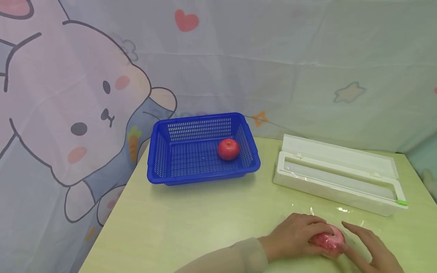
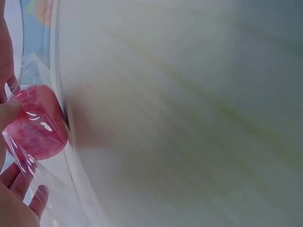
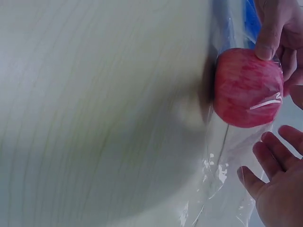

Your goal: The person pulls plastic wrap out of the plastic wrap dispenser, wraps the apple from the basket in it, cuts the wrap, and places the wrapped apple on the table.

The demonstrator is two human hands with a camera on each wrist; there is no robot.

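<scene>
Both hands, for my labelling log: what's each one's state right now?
Left hand: holding the film-covered apple.
Right hand: open, beside the apple.

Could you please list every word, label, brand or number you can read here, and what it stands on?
No text is readable.
Backdrop: faint lettering behind the blue basket, partly hidden and too blurred to read.
White box: no lettering visible.
Film-covered apple: no label visible.
</scene>
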